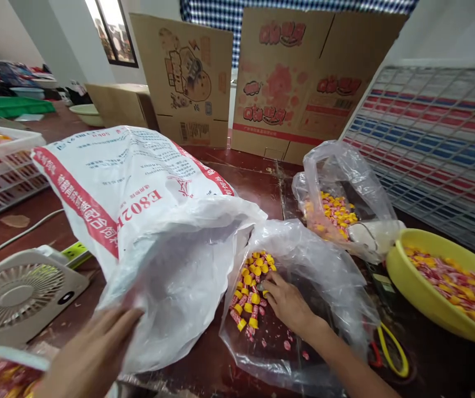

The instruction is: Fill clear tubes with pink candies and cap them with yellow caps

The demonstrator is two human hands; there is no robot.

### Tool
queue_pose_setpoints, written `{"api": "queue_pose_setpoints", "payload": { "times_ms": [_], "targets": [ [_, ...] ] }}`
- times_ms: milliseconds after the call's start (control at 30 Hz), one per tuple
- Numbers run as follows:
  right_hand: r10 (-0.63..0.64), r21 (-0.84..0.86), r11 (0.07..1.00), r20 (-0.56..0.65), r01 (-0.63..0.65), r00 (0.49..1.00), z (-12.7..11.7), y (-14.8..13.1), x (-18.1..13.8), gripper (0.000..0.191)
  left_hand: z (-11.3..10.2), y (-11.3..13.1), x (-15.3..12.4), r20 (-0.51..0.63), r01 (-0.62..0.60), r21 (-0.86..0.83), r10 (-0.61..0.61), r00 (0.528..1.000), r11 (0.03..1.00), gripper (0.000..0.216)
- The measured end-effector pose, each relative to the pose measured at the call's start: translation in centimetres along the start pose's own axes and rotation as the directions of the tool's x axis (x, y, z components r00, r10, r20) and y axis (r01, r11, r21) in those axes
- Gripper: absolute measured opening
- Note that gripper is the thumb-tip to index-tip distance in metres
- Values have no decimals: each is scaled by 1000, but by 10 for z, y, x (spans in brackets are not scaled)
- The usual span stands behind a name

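My left hand [92, 354] lies flat with its fingers stretched out on the lower edge of a big white woven sack [138, 204] with red printed bands. My right hand [285, 301] reaches into a clear plastic bag [320, 276] lying on the table, its fingers curled at a heap of yellow and pink wrapped candies [252, 287]. Whether the fingers hold a candy is hidden. The sack's inner clear liner spills out beside that heap.
A second clear bag of candies [337, 210] lies behind; a yellow bowl [407, 276] of candies sits right. Yellow-handled scissors [390, 348] lie near my forearm. A small white fan [17, 293] stands left. Cardboard boxes [299, 83], white baskets [1, 166] and a gridded tray [436, 143] ring the brown table.
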State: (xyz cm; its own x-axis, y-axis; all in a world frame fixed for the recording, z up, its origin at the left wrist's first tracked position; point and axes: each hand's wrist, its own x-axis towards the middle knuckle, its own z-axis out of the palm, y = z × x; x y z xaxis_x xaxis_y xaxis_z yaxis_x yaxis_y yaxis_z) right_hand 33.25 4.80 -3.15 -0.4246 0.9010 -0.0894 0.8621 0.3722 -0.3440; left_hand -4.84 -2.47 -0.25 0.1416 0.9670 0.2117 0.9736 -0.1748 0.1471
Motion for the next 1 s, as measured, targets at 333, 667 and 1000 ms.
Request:
{"api": "queue_pose_setpoints", "payload": {
  "times_ms": [333, 667, 1000],
  "targets": [
    [176, 931, 352, 37, -98, 984, -36, -32, -45, 26, 37, 40, 127, 192, -103, 42, 94, 977, 994, 28],
    [-12, 969, -30, 245, -245, 970, -31, -74, -40, 48, -19, 129, 7, 192, 63, -800, 156, 969, 596, 23],
    [-109, 901, 142, 425, -409, 898, -11, -60, -43, 51, -3, 133, -5, 114, -70, -864, 328, 938, 499, 10]
  ]
}}
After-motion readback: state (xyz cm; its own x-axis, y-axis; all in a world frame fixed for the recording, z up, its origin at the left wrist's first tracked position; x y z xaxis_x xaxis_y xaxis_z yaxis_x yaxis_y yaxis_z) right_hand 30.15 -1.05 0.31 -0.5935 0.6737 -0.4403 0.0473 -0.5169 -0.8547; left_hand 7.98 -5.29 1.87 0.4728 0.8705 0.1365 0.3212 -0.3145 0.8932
